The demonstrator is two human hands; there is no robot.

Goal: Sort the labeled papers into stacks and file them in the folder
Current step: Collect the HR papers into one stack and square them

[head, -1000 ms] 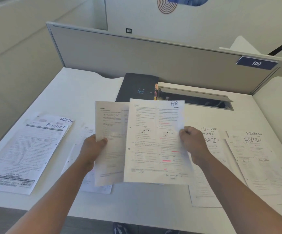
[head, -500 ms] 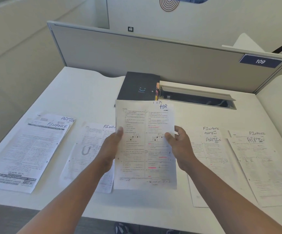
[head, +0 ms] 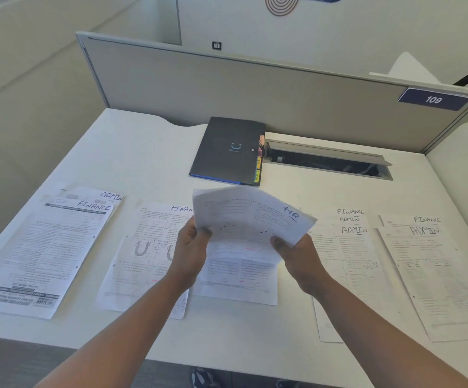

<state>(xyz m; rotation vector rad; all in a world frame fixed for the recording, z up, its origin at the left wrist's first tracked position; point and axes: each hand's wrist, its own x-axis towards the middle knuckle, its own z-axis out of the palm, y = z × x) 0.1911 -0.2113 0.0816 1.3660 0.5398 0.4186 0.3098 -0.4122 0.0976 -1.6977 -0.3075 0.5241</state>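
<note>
Handling: the HR sheets [head: 251, 219] looked light and limp, a judgement from how the top of them flopped forward over the hands; they would likely slide on one another unless squared up.
Where to hold: the two side edges, near the middle, seemed the best place, which is where they were being held.
Left hand: the left hand [head: 191, 249] gripped the left edge of the sheets, thumb on the front and fingers curled behind.
Right hand: the right hand [head: 297, 254] pinched the right edge, thumb on top, the other fingers hidden under the paper.
Place: the sheets were held above the table [head: 149, 152], at the centre of the frame, just in front of the folder.
Look: white printed pages with two columns of small text, a few red marks, and "HR" handwritten in blue at the top right corner.
Folder: the dark folder [head: 227, 149] lay closed at the upper middle, coloured tabs at its right edge.
Other papers: a pile marked FINANCE over ADMIN [head: 45, 247] lay at the left, a FINANCE sheet [head: 143, 247] beside it, and two FINANCE and ADMIN piles [head: 350, 247] [head: 434, 270] at the right.
</note>
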